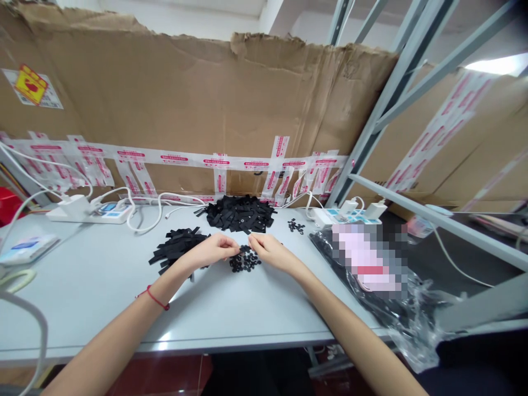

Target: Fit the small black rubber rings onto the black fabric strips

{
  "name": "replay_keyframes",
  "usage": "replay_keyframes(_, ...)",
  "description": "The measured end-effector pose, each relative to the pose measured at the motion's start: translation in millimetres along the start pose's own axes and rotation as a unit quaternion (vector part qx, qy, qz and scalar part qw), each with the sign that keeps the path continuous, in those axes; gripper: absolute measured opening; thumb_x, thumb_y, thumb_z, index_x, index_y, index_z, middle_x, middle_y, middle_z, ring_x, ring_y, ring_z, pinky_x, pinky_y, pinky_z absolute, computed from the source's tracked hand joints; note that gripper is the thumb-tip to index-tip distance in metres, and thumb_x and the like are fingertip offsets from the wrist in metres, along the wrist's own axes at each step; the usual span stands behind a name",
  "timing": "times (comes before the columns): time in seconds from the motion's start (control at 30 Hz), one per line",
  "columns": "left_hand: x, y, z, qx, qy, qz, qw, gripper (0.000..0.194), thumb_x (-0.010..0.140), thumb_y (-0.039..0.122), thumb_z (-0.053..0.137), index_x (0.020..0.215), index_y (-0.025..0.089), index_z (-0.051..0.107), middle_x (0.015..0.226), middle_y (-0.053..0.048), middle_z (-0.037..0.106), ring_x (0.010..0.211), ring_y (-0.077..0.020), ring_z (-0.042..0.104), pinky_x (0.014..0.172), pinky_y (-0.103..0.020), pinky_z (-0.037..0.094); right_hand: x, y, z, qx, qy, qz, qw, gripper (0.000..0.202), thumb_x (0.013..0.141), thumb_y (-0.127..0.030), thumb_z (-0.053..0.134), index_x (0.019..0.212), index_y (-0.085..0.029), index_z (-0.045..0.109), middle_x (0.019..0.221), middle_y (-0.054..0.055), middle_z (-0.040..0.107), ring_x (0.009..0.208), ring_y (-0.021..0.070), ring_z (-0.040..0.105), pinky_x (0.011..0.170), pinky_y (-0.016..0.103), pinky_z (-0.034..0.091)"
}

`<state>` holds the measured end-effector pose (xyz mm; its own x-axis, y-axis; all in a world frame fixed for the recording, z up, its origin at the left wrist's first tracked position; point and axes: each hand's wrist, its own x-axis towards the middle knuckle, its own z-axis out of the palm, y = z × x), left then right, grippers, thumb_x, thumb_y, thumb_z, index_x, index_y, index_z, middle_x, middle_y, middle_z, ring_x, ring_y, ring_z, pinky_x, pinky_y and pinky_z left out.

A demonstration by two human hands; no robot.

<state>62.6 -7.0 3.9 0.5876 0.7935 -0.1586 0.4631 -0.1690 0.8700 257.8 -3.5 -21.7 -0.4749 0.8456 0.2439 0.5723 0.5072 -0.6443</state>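
Note:
My left hand (220, 247) is closed in a pinch on a small black piece just above a pile of small black rings (245, 262) on the light grey table (231, 319). Close beside it, the fingertips of my right hand (264, 248) are pinched together; what they hold is too small to make out. Black strips (177, 247) lie in a heap behind my left forearm. A larger heap of black strips (240, 213) sits behind both hands.
A few more rings (296, 225) lie at the back right. Power strips (94, 212) with white cables stand along the cardboard wall (198, 99). Clear and black plastic bags (416, 324) and a blurred pink item (367, 258) are right, beside a metal frame (371, 132). A white packet (28, 248) lies left.

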Motion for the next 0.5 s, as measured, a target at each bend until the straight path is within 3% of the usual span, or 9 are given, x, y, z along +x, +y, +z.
replay_keyframes(0.17, 1.3, -2.8, -1.7, 0.063, 0.003, 0.022, 0.998, 0.029, 0.077, 0.04, 0.049, 0.061, 0.017, 0.056, 0.054, 0.003, 0.041, 0.051, -0.0105, 0.034, 0.05, -0.024, 0.028, 0.6, -0.7, -5.9, 0.02, -0.022, 0.006, 1.0, 0.037, 0.092, -0.028, 0.033, 0.061, -0.017, 0.049, 0.056, -0.004, 0.043, 0.054, 0.0096, 0.038, 0.056, 0.022, 0.03)
replay_keyframes(0.3, -6.8, -3.0, -24.3, 0.175, 0.109, 0.021, 0.978, 0.025, 0.075, 0.034, 0.047, 0.077, 0.018, 0.067, 0.055, 0.002, 0.048, 0.051, -0.0119, 0.04, 0.05, -0.023, 0.031, -0.5, 4.7, -26.4, 0.035, 0.016, 0.048, 0.998, 0.034, 0.088, -0.037, 0.046, 0.072, -0.015, 0.067, 0.053, -0.004, 0.049, 0.049, 0.0093, 0.04, 0.051, 0.022, 0.03)
replay_keyframes(0.4, -17.6, -2.9, -44.8, 0.345, 0.219, 0.017, 0.913, 0.022, 0.07, 0.029, 0.048, 0.066, 0.021, 0.068, 0.066, -0.002, 0.059, 0.062, -0.0164, 0.051, 0.058, -0.026, 0.038, -1.9, 19.8, -38.8, -0.046, 0.093, 0.095, 0.99, 0.021, 0.075, -0.034, 0.065, 0.065, -0.017, 0.069, 0.059, 0.0, 0.061, 0.055, 0.012, 0.05, 0.055, 0.023, 0.034)
replay_keyframes(0.5, -25.0, -3.6, -56.3, 0.464, 0.298, -0.035, 0.834, 0.022, 0.069, 0.027, 0.049, 0.059, 0.022, 0.068, 0.081, -0.007, 0.064, 0.077, -0.0238, 0.058, 0.068, -0.031, 0.042, -4.3, 37.2, -42.2, -0.119, 0.106, 0.137, 0.978, 0.015, 0.071, -0.025, 0.068, 0.059, -0.017, 0.069, 0.057, 0.002, 0.063, 0.056, 0.0143, 0.054, 0.056, 0.024, 0.034)
